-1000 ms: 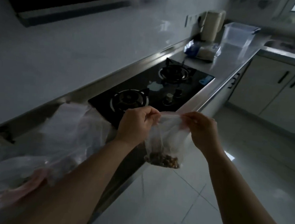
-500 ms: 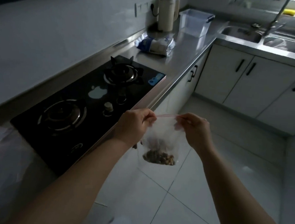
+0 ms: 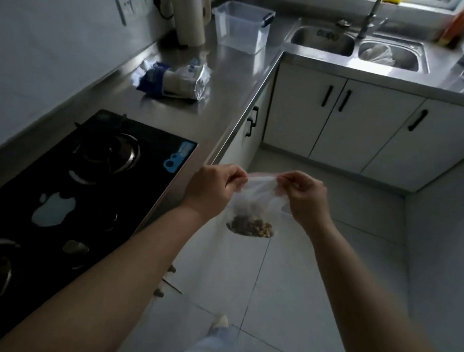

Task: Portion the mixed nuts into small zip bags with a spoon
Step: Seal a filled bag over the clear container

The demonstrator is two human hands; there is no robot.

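A small zip bag (image 3: 253, 202) hangs in the air over the floor (image 3: 286, 277), just off the counter edge (image 3: 239, 126), with a modest heap of mixed nuts (image 3: 250, 228) settled in its bottom. The left hand (image 3: 210, 188) pinches the top strip at one corner and the right hand (image 3: 302, 199) pinches the other, so the strip runs taut between them. This portion looks filled, and the step in hand seems to be pressing the zip closed; whether the seal is already shut along its length cannot be told. No spoon and no supply of nuts shows here, so how many bags remain is unknown. To the left sit the black stove (image 3: 80, 180) and steel counter (image 3: 220, 91), carrying a crumpled packet (image 3: 174, 81), a clear tub (image 3: 241, 26) and a kettle (image 3: 187, 11); the sink (image 3: 355, 45) lies beyond. There is open room below and right of the bag; the counter edge is near the left hand.
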